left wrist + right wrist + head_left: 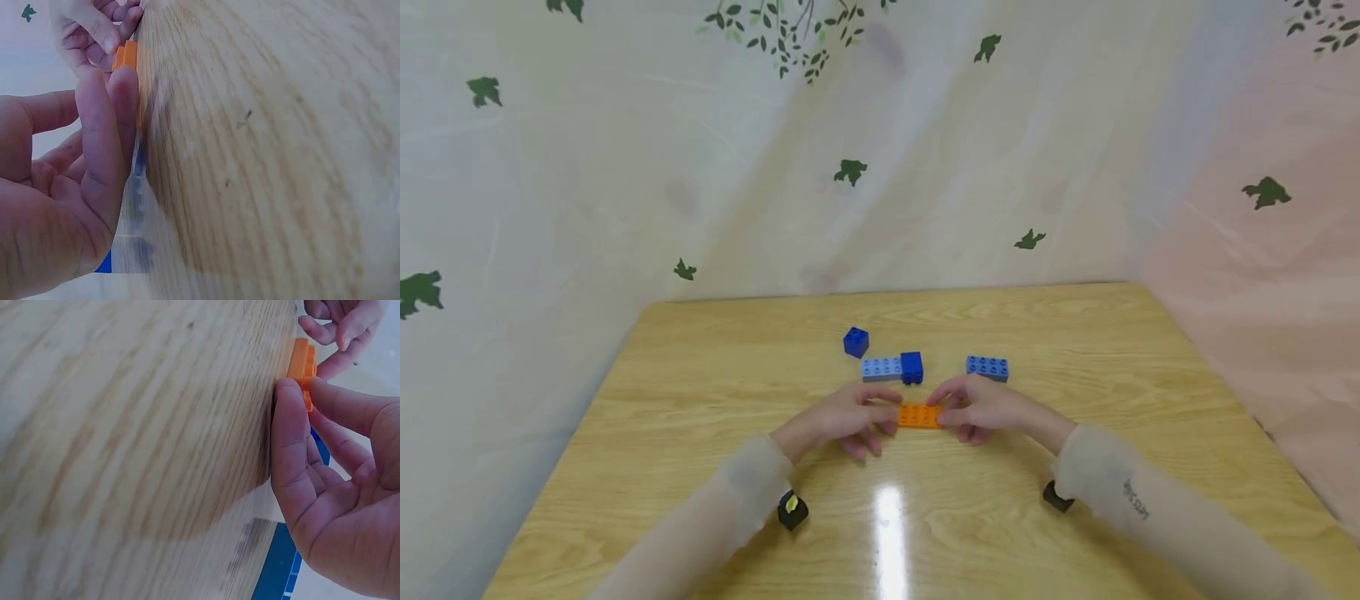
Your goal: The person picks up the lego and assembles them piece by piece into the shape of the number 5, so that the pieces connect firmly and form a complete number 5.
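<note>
Now beyond left hand [847, 412]: pale-blue plastic oblong [881, 369], dark-blue plastic cubes [856, 342]
Beyond right hand [988, 408]: mid-blue plastic oblong [987, 367]
Orange plastic oblong [919, 416]: right pinches, left relaxed

Toward the far edge of the table [700, 358], two dark blue blocks [856, 342] [912, 367] and two lighter blue bricks [881, 369] [987, 367] are sitting; nearer the front edge, one orange brick [919, 416] is lying between two hands [850, 414] [983, 407]. Eight green silhouettes [850, 171] are dotting the cloth [737, 208].

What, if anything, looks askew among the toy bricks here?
The rear dark blue plastic cube sits turned at an angle, unlike the roughly squared-up orange plastic brick. The nearer dark blue plastic cube seems tipped, studs facing sideways instead of up. No damage stands out.
</note>
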